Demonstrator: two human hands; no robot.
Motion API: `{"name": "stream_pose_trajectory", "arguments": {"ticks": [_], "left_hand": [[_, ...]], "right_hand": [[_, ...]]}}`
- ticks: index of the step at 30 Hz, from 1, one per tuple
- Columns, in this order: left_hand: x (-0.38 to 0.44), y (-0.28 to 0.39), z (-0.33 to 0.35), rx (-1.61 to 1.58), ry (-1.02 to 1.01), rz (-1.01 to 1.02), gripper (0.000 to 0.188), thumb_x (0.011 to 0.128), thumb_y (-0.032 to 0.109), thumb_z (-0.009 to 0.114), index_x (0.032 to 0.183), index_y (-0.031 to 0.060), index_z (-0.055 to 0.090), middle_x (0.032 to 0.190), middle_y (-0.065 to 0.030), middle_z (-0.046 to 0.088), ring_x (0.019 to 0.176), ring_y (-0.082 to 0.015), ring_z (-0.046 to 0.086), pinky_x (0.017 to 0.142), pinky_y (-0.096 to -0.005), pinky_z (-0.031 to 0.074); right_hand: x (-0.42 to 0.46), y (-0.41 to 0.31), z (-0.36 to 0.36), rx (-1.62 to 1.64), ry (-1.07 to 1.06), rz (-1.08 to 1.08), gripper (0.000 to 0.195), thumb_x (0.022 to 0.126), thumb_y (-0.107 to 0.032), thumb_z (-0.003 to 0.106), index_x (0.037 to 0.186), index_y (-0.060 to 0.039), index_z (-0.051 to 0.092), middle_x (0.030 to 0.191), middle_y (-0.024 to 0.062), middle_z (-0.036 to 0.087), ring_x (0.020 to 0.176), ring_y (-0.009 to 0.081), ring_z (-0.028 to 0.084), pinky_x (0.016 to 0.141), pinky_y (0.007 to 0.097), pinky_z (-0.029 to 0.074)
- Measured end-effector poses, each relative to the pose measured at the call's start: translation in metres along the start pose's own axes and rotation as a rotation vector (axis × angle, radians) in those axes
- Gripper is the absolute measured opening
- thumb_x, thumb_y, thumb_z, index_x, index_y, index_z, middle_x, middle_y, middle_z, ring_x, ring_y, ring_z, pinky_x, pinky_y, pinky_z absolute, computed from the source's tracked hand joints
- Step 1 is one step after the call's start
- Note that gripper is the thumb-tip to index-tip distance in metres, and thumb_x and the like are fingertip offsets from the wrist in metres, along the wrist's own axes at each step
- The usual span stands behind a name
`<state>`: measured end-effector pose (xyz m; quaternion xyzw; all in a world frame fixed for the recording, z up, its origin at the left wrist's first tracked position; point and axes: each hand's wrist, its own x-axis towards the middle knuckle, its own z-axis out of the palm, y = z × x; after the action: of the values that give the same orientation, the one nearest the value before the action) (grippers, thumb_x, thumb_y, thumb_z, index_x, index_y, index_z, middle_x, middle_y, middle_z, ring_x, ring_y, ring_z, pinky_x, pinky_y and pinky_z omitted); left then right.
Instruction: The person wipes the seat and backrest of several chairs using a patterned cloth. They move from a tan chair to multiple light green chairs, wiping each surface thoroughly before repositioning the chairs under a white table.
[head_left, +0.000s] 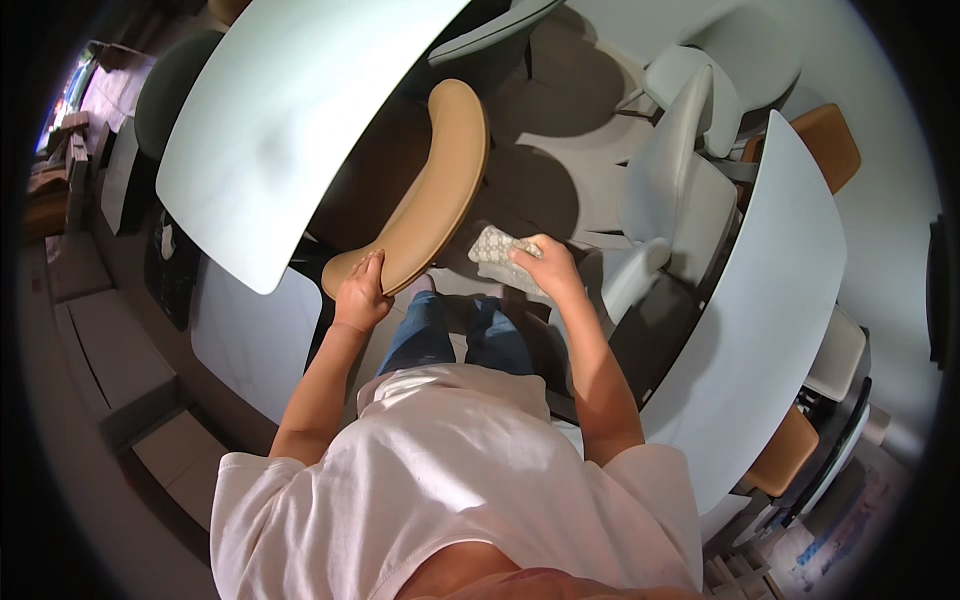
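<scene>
In the middle of the head view stands a tan leather-look chair with a curved, padded backrest (454, 172). My left hand (361, 294) grips the near end of this backrest, its fingers laid over the top edge. A light cloth with a pale dotted pattern (495, 251) is bunched in my right hand (549, 266). That hand is held to the right of the backrest, apart from it, and part of the cloth hangs below the fingers. The seat of the tan chair is mostly in shadow.
A glossy white table (300, 112) lies left of the tan chair, its rounded corner close to my left hand. Another pale table (780, 300) curves along my right side, with light grey chairs (664, 165) beside it. Cardboard boxes (116, 345) line the far left.
</scene>
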<state>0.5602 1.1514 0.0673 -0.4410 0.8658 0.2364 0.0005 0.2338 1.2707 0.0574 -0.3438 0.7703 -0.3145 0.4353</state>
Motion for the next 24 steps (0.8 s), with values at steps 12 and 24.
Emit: {"name": "stream_pose_trajectory", "arguments": {"ticks": [12, 24], "left_hand": [[0.001, -0.048, -0.006, 0.030, -0.090, -0.043, 0.083, 0.067, 0.001, 0.073, 0.144, 0.0032, 0.041, 0.140, -0.0237, 0.055, 0.130, -0.0410, 0.052, 0.114, -0.0484, 0.040], [-0.007, -0.062, -0.016, 0.069, -0.123, -0.024, 0.075, 0.073, 0.002, 0.067, 0.144, -0.0034, 0.043, 0.146, -0.0246, 0.049, 0.137, -0.0395, 0.046, 0.117, -0.0462, 0.035]], "right_hand": [[-0.066, 0.047, -0.006, -0.530, 0.225, 0.089, 0.020, 0.085, -0.013, 0.064, 0.101, -0.0011, 0.064, 0.094, 0.0221, 0.070, 0.084, 0.0415, 0.069, 0.075, 0.0499, 0.057], [-0.110, 0.092, -0.047, -0.295, 0.347, 0.512, 0.030, 0.090, -0.020, 0.061, 0.112, 0.0001, 0.066, 0.100, 0.0265, 0.069, 0.098, 0.0442, 0.066, 0.085, 0.0511, 0.052]]}}
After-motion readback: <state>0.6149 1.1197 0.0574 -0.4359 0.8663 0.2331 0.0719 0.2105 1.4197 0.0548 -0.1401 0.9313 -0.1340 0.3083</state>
